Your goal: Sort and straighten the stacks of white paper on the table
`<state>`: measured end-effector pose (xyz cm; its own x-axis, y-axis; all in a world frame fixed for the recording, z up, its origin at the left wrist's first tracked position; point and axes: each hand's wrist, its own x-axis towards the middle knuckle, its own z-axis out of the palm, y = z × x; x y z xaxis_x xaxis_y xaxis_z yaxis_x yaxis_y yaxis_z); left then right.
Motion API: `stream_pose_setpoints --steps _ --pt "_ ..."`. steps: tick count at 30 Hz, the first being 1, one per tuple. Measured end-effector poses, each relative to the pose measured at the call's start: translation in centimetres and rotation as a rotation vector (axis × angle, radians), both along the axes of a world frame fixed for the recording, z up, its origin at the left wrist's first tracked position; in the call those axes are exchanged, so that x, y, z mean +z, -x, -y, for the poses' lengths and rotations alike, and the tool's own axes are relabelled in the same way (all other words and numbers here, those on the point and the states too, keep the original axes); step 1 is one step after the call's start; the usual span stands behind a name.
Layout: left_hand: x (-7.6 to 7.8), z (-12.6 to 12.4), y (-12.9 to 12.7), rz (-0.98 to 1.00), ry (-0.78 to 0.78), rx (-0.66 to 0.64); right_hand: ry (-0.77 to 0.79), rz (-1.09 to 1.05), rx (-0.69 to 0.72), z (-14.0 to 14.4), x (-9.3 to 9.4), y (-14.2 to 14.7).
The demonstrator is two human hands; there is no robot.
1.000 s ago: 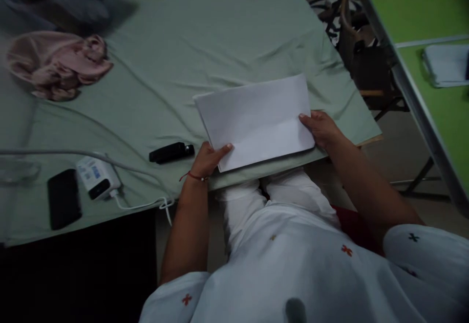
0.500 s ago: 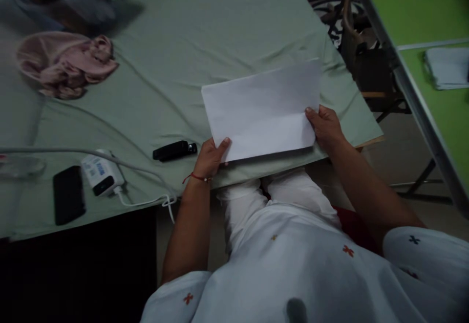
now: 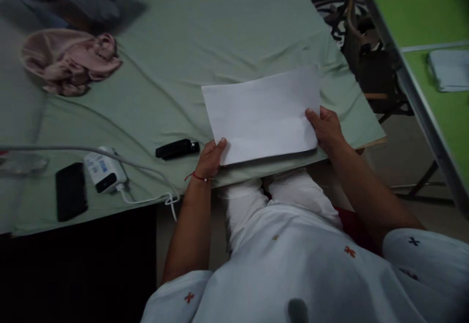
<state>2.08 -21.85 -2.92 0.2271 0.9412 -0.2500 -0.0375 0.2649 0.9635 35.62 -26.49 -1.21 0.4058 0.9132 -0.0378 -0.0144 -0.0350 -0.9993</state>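
A white sheet of paper [image 3: 262, 118] is held over the near edge of the cloth-covered table, its long side running across my view. My left hand [image 3: 211, 158] grips the lower left corner, thumb on top and fingers hidden beneath. At the right edge, my right hand [image 3: 327, 126] pinches the paper the same way, thumb on the upper face. Whether it is one sheet or several together, I cannot tell. Just left of my left hand lies a small black device [image 3: 178, 149] with a shiny end.
On the green tablecloth [image 3: 256, 25] lie a crumpled pink cloth [image 3: 73, 61], a black phone [image 3: 71, 192] and a white box-shaped device [image 3: 105, 170] with a cable. A plastic bag [image 3: 91, 0] sits far left. A bright green table [image 3: 421, 5] with folded cloth [image 3: 450, 70] stands right.
The paper's far edge has dipped slightly toward the table, and its near edge is a little lower. Both hands keep their hold. The whole view has shifted slightly.
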Motion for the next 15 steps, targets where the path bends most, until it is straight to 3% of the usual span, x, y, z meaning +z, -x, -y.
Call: stream_pose_setpoints --steps 5,9,12,15 --pt "-0.3 0.1 -0.2 0.011 -0.063 0.029 0.000 -0.061 0.003 0.3 0.5 0.4" --pt "-0.7 0.2 -0.2 0.036 -0.051 0.058 0.126 -0.149 0.129 0.9 0.5 -0.1" --pt "-1.0 0.2 -0.2 0.024 -0.104 0.119 0.205 -0.121 0.216 1.3 0.2 -0.7" --pt "-1.3 0.0 0.0 -0.040 -0.203 0.162 0.167 -0.036 0.182 1.2 0.2 -1.0"
